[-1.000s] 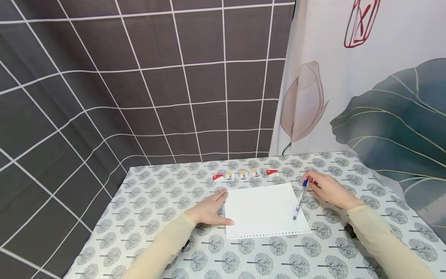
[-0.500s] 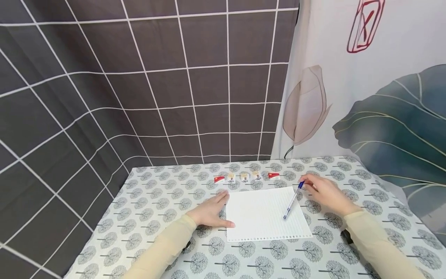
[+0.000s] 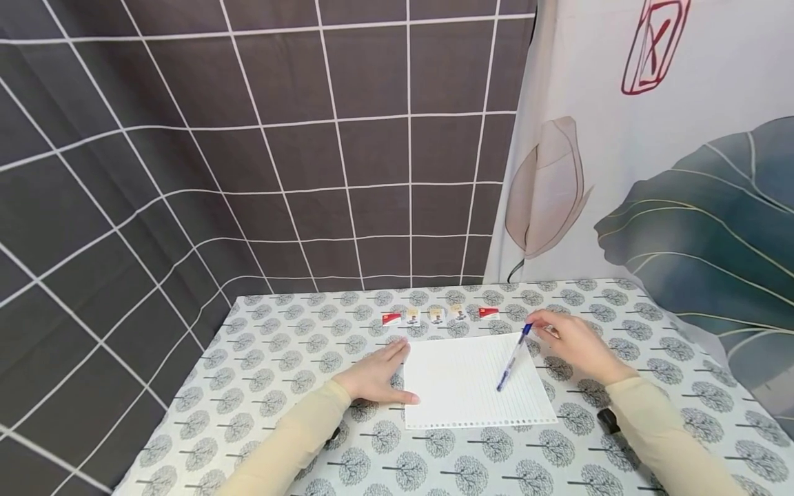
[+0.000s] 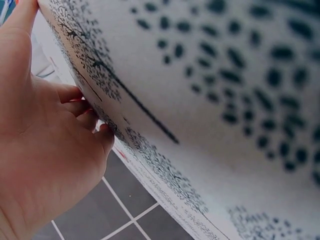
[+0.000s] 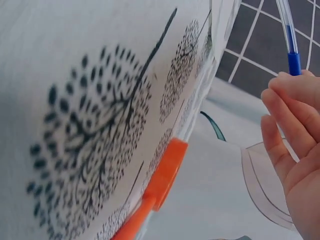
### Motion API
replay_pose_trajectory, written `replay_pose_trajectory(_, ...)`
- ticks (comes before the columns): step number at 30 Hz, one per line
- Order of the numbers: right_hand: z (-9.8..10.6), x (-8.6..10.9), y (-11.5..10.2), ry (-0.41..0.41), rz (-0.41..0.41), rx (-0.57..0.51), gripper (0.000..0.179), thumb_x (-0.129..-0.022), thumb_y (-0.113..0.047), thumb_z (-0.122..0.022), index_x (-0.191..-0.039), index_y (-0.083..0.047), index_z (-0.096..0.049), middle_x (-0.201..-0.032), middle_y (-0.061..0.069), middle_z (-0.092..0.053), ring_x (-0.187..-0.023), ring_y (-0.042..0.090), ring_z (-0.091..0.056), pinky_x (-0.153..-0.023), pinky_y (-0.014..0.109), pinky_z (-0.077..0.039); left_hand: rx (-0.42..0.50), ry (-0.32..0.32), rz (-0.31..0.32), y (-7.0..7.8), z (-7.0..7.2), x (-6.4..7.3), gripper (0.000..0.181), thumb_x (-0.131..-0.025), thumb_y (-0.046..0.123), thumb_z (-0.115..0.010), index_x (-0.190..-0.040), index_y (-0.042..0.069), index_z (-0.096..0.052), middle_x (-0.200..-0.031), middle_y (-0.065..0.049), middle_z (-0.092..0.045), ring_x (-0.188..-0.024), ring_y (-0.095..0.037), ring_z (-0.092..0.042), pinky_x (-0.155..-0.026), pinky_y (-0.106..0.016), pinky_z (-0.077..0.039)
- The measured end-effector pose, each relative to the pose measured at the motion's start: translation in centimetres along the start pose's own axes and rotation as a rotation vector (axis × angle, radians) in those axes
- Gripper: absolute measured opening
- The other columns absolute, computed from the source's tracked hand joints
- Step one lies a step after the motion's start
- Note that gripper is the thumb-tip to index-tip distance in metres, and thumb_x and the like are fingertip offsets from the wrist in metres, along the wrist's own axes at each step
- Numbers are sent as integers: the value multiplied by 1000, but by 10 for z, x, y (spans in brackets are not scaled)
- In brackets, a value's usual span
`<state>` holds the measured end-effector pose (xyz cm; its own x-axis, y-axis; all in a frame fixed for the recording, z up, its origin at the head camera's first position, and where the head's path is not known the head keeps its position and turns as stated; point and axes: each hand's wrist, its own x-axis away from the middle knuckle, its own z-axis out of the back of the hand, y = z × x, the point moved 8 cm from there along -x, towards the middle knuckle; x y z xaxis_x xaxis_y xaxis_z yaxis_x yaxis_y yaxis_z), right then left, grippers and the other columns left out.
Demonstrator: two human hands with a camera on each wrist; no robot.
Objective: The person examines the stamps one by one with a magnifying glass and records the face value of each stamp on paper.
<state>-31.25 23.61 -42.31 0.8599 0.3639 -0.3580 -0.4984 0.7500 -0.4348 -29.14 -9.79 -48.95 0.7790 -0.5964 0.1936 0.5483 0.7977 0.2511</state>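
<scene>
The only writing I can make out from here is a red mark (image 3: pixel 655 48), something like an X inside a box, high on the pale curtain (image 3: pixel 595 89). Two red-and-white cards (image 3: pixel 391 319) bracket three paler cards (image 3: pixel 437 317) in a row near the far edge of the tabletop (image 3: pixel 273 379); their print is too small to read. The sheet of ruled paper (image 3: pixel 455 386) lies in front of them, its punched holes along the near edge. The left hand (image 3: pixel 377 375) rests loose at its left side, grasping nothing. The right hand (image 3: pixel 573 344) pinches the pen (image 3: pixel 511 362) by its blue end, slanted over the paper; I can't tell whether the tip touches. Grey trees pattern the white tabletop, and a dark curtain (image 3: pixel 310 158) with white grid lines hangs behind.
</scene>
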Motion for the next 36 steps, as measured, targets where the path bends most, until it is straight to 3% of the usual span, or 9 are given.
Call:
replay_pose_trajectory(6, -5, -1, -1, 30, 24, 11, 28, -92, -7, -72, -119, -11, -67, -119, 12, -72, -100, 37, -69, -86, 59, -56, 6, -1, 1, 0, -2, 0, 110, -86, 73, -60, -160, 1, -20, -169, -11, -10, -154, -25, -13, -124, -38, -16)
replay_pose_trajectory(13, -4, -1, -7, 80, 31, 42, 28, -92, -9, -73, -119, -11, -65, -111, 12, -73, -89, 33, -71, -73, 53, -59, 9, -13, -4, 1, -7, -1, 111, -86, 74, -59, -160, 1, -19, -169, -11, -9, -154, -25, -13, -124, -38, -17)
replay_pose_trajectory(21, -2, -9, -15, 147, 28, -34, 26, -99, -13, -66, -124, -9, -60, -107, 12, -72, -94, 31, -68, -77, 48, -56, -8, -6, -4, 1, -2, -2, 110, -86, 73, -59, -160, 1, -20, -168, -11, -10, -154, -26, -14, -124, -39, -17)
replay_pose_trajectory(28, -5, -14, -22, 193, 28, -101, 26, -99, -14, -66, -123, -5, -60, -104, 9, -74, -84, 20, -64, -69, 32, -52, -7, -6, 4, -1, -2, -2, 111, -86, 74, -59, -160, 2, -20, -168, -11, -9, -154, -26, -14, -124, -39, -17)
replay_pose_trajectory(36, -10, -19, -25, 223, -26, -197, 25, -100, -12, -63, -123, -5, -60, -106, 11, -73, -92, 25, -67, -71, 27, -50, -11, 8, 13, -1, -1, -3, 111, -85, 75, -59, -160, 3, -21, -169, -10, -10, -154, -26, -15, -124, -40, -19)
